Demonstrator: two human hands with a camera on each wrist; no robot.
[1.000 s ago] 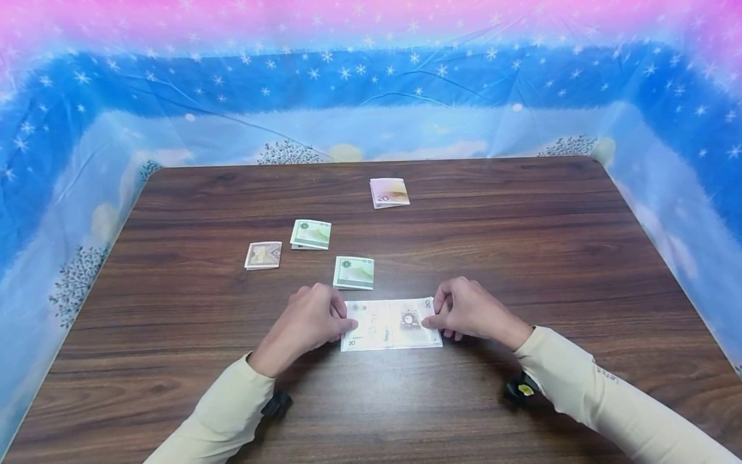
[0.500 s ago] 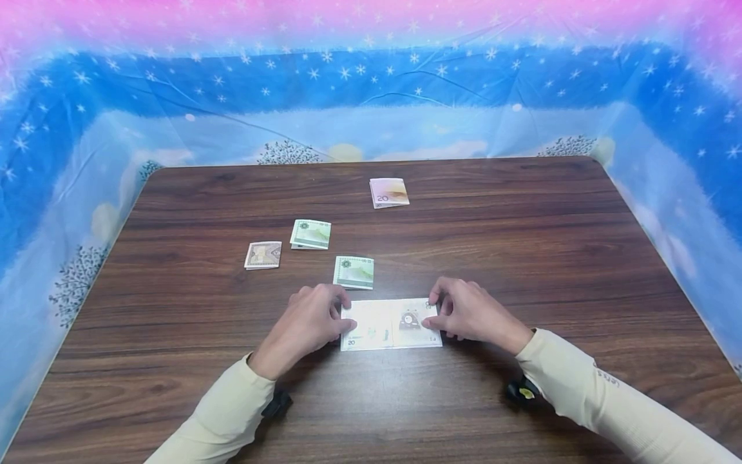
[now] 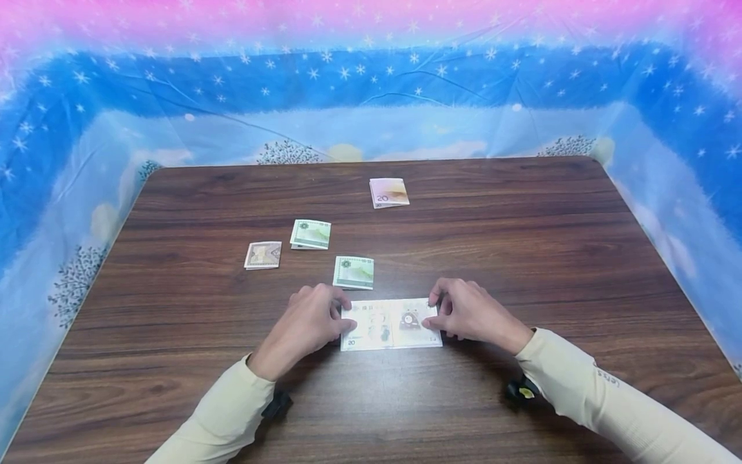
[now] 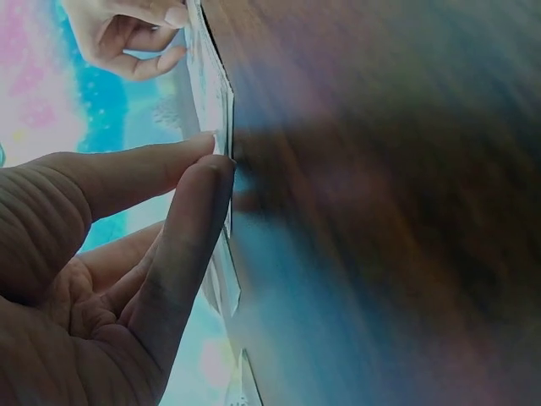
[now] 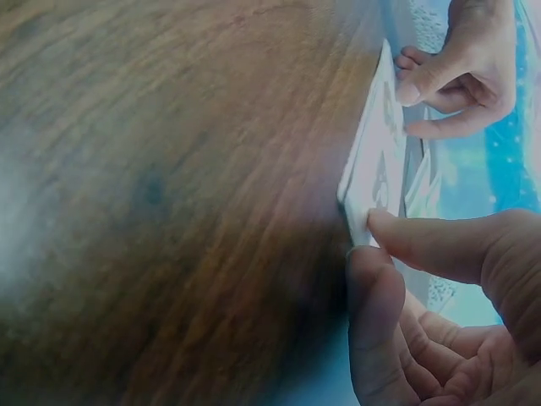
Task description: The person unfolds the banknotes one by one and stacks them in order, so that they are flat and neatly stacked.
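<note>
We see 2 hands sharing 1 piece of work: a pale banknote (image 3: pixel 377 332) laid out lengthwise from left to right on the near part of the tabletop (image 3: pixel 533 258). The left hand (image 3: pixel 310 314) has its fingers (image 4: pixel 193 194) pinching the left end, thumb on the upper face; the right hand (image 3: pixel 472 310) pinches the right end in the same way. Glare washes out much of the print, though we can read a 20 at the near left corner and make out a crease across the middle. Its edge looks layered in the wrist views, but we cannot tell how many sheets there are.

Just beyond it lies a folded green note (image 3: pixel 354 272). Farther left we find a second green note (image 3: pixel 311 233) and a small brown note (image 3: pixel 263 255), with a pinkish note (image 3: pixel 390 193) alone on the far side.

We judge the step in hand to be holding the pale note spread by its 2 ends. From here, we think any move calls for both hands acting together: light, even tension, the crease kept straight, and enough care at the far edge that the left fingers don't nudge the nearest green note.
</note>
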